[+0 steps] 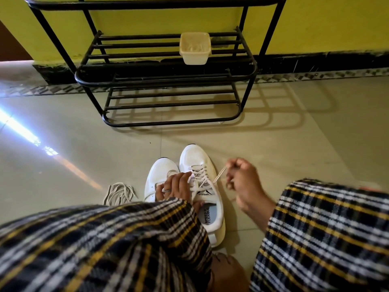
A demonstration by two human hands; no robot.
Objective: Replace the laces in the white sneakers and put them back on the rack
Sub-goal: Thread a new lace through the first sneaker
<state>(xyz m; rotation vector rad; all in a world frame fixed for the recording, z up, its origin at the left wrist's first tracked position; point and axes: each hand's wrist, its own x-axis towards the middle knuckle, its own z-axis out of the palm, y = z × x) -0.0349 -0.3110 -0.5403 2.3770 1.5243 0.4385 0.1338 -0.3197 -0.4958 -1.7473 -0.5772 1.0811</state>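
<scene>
1. Two white sneakers stand side by side on the tiled floor, in front of the black rack, well apart from its lowest rail.
2. The right sneaker lies with its long axis running from the person toward the rack, toe away and tilted slightly left, heel and open collar nearest the person. An insole print reads "SPEED FLEXIBLE".
3. The left sneaker points the same way, toe toward the rack, set a little nearer the person; its rear half is hidden by the left hand and sleeve. The two shoes touch or nearly touch along their inner sides.
4. The left hand rests across both shoes, fingers curled over the right sneaker's lacing; its grip is narrow, pressing on the upper and holding the shoe. A ring shows on one finger.
5. The right hand is raised just right of the right sneaker, blurred, its grip pinching a lace that runs taut and slanting down-left into the eyelets.
6. A loose bundle of laces lies on the floor just left of the left sneaker.
7. A cream tub sits on the rack's middle shelf, right of centre.
8. Open floor lies between toes and rack, and wide to the left; plaid sleeves close both near sides.
</scene>
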